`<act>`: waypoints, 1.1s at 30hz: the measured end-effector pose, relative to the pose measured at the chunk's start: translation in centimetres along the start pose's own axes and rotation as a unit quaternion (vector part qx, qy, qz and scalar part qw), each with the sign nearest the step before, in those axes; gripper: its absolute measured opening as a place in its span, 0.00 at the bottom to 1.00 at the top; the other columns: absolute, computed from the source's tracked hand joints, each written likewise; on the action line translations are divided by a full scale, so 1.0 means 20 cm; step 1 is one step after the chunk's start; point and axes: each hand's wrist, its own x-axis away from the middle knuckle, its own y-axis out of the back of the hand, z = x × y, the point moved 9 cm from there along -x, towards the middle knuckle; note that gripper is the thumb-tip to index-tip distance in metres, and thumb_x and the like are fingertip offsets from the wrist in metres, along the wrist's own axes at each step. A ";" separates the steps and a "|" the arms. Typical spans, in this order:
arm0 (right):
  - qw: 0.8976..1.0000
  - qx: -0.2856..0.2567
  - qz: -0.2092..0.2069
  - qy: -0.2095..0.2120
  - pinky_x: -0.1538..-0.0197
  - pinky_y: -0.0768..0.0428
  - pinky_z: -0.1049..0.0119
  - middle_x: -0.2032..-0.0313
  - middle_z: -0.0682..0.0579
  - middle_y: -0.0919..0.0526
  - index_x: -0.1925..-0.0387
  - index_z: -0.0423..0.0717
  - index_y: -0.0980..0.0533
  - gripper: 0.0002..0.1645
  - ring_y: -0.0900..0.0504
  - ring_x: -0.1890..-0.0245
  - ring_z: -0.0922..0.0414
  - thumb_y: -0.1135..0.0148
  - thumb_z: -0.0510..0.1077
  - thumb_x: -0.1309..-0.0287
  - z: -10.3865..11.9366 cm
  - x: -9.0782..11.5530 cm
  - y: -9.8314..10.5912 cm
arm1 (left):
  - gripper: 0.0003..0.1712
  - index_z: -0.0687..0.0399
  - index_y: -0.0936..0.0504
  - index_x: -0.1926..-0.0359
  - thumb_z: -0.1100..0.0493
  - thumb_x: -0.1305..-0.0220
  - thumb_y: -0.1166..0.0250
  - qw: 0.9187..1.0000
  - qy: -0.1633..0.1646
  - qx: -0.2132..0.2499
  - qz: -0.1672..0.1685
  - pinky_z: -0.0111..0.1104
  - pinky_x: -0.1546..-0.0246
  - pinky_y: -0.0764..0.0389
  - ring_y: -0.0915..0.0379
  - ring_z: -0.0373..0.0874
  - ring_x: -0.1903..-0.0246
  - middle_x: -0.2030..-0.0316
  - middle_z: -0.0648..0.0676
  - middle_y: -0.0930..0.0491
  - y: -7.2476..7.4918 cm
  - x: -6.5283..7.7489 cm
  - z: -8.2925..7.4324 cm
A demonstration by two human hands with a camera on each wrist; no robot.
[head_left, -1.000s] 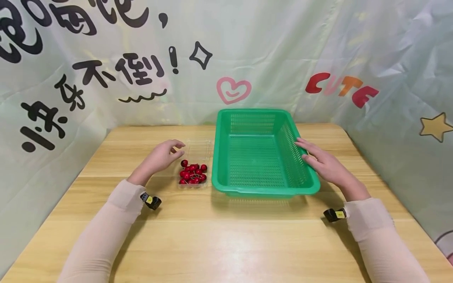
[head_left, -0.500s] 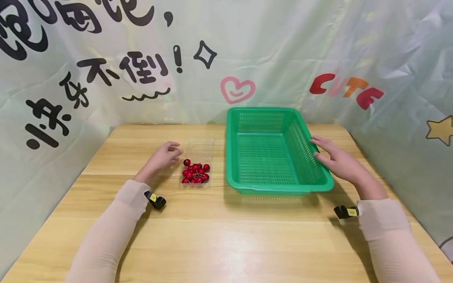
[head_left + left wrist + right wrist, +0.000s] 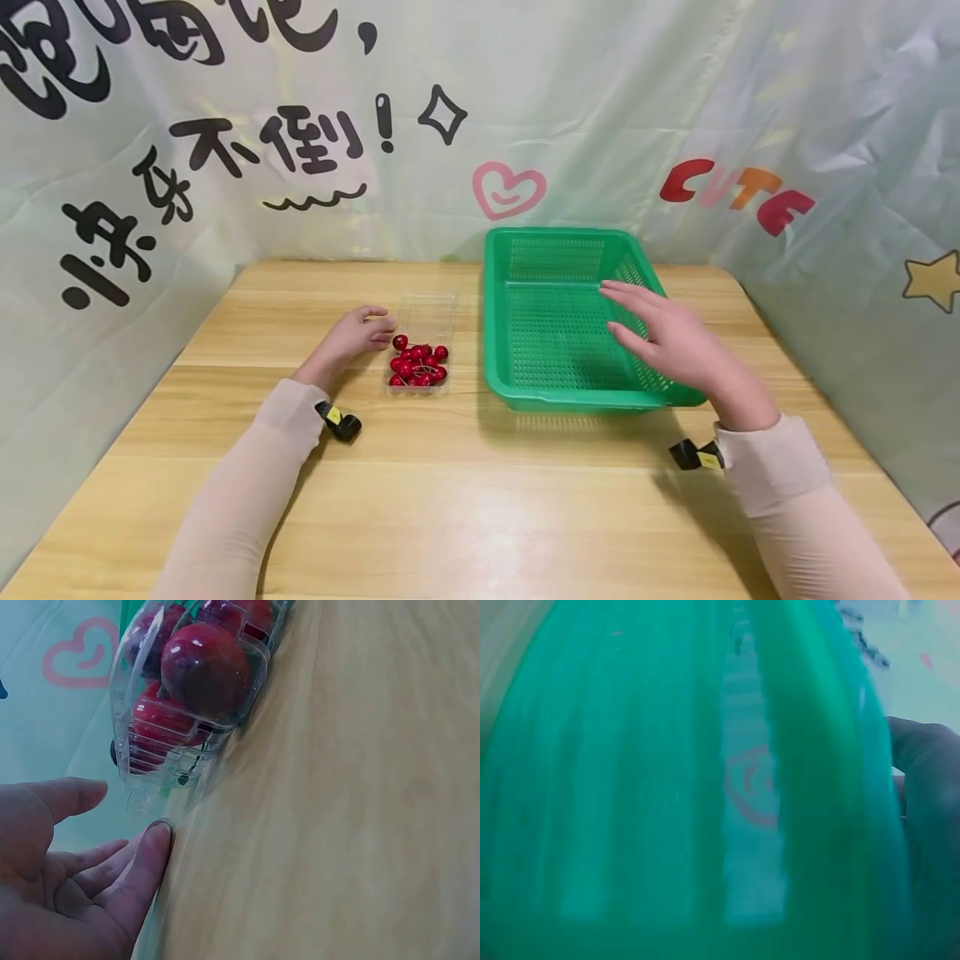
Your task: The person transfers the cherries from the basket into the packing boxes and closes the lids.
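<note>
Red cherries with stems (image 3: 417, 367) lie in a clear plastic box (image 3: 387, 385) on the table, its transparent lid (image 3: 427, 315) folded back behind it. My left hand (image 3: 352, 339) is just left of the box, fingers loosely bent. The left wrist view shows thumb and fingers (image 3: 139, 881) apart, close to the box's end, with nothing between them. To the right stands a green perforated basket (image 3: 558, 333). Over its right side hovers my right hand (image 3: 667, 337), fingers straight and holding nothing. The basket's wall (image 3: 630, 787) fills most of the blurred right wrist view.
Everything stands on a light wooden table (image 3: 450, 500). Behind and at both sides hangs a pale printed curtain (image 3: 585, 108), close to the table's back edge. Each wrist carries a small black camera, such as the left one (image 3: 343, 425).
The basket has moved right, away from the box, with my right hand at its rim. That hand has since left the rim and moved left above the basket. My left hand stays beside the box.
</note>
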 end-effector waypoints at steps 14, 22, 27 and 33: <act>0.990 -0.030 -0.048 0.132 0.36 0.33 0.50 0.31 0.50 0.34 0.30 0.47 0.35 0.35 0.36 0.32 0.52 0.39 0.49 0.35 0.54 -0.19 -0.05 | 0.30 0.66 0.40 0.30 0.58 0.26 0.45 1.000 0.016 0.013 0.013 0.34 0.54 0.19 0.22 0.44 0.58 0.41 0.67 0.28 -0.01 0.03 0.00; 0.984 -0.037 -0.040 0.172 0.34 0.34 0.54 0.32 0.49 0.33 0.29 0.46 0.36 0.34 0.36 0.32 0.53 0.41 0.49 0.33 0.76 -0.27 -0.18 | 0.27 0.69 0.36 0.33 0.60 0.26 0.45 0.999 0.011 0.013 0.031 0.31 0.58 0.19 0.22 0.40 0.66 0.49 0.64 0.23 -0.06 0.04 0.02; 0.982 -0.040 -0.030 0.180 0.33 0.36 0.56 0.32 0.48 0.33 0.29 0.45 0.37 0.33 0.37 0.31 0.54 0.44 0.50 0.32 0.85 -0.30 -0.27 | 0.27 0.68 0.36 0.32 0.59 0.26 0.46 0.999 0.003 0.008 0.034 0.30 0.59 0.19 0.23 0.40 0.65 0.46 0.64 0.24 -0.07 0.03 0.02; 0.983 -0.027 -0.009 0.181 0.32 0.37 0.59 0.32 0.48 0.33 0.29 0.45 0.37 0.33 0.35 0.32 0.53 0.46 0.51 0.31 0.93 -0.34 -0.39 | 0.29 0.67 0.36 0.32 0.58 0.27 0.44 0.999 0.003 -0.001 0.037 0.30 0.60 0.19 0.24 0.42 0.65 0.53 0.62 0.22 -0.08 0.03 0.01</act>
